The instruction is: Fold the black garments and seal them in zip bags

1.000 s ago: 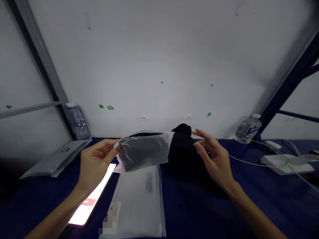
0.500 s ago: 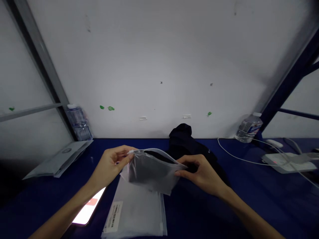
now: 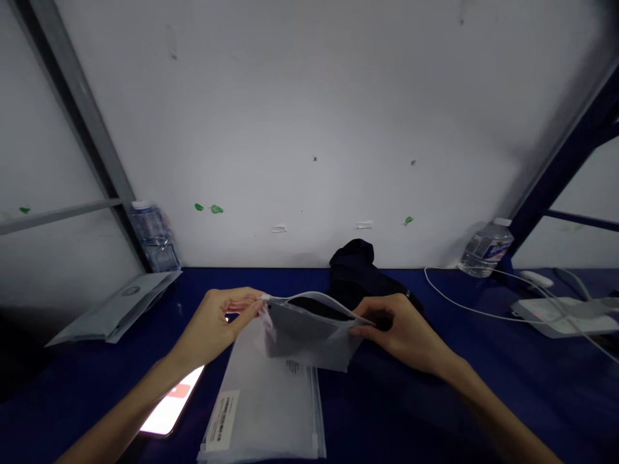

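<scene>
A frosted zip bag (image 3: 309, 335) with something dark inside is held up between both hands, its mouth partly open. My left hand (image 3: 222, 322) pinches the white slider at its left top corner. At the right top corner, my right hand (image 3: 391, 328) grips the edge between thumb and fingers. Beneath it, a larger frosted zip bag (image 3: 271, 412) with a barcode label lies flat on the blue table (image 3: 387, 419). Behind the held bag lies dark cloth (image 3: 355, 270), partly hidden by it.
A lit phone (image 3: 169, 406) lies under my left forearm. Several flat bags (image 3: 111, 309) and a water bottle (image 3: 155, 238) are at the left. Another bottle (image 3: 486, 248), a white cable (image 3: 459, 306) and a power strip (image 3: 541, 319) occupy the right. A white wall (image 3: 309, 129) stands behind.
Both hands have shifted slightly to the right with the held bag. Its mouth now gapes toward the right end, and more of the left end looks closed.
</scene>
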The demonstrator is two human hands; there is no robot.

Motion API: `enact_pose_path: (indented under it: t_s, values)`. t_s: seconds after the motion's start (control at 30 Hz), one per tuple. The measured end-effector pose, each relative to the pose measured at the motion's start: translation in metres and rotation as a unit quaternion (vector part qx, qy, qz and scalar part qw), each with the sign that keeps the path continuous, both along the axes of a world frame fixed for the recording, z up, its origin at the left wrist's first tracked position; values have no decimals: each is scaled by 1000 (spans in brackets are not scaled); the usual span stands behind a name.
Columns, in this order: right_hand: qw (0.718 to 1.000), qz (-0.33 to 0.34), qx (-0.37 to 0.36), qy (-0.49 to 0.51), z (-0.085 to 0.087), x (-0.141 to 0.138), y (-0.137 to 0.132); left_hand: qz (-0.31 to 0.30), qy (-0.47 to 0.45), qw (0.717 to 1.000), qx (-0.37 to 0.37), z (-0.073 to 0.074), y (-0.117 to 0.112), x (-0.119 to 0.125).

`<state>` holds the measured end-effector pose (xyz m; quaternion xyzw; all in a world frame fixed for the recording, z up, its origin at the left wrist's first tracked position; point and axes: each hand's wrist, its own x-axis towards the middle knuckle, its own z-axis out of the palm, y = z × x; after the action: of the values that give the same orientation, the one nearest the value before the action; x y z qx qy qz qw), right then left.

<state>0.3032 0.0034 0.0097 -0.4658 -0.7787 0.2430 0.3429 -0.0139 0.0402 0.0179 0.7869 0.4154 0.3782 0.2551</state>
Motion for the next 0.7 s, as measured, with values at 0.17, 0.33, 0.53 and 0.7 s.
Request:
enact_pose_path:
  t_s: [0.17, 0.33, 0.53, 0.7]
  values:
    - [991, 1, 113, -66, -6, -6, -4, 1, 19, 1000, -4, -6, 3, 0]
    - [990, -18, 121, -64, -23, -22, -5, 5, 27, 1000, -15, -11, 4, 3]
    - [997, -7, 47, 60, -25, -34, -2, -13, 24, 999, -22, -7, 2, 4]
    - [993, -8, -18, 113, -23, -34, -2, -18, 24, 1000, -4, -4, 2, 1]
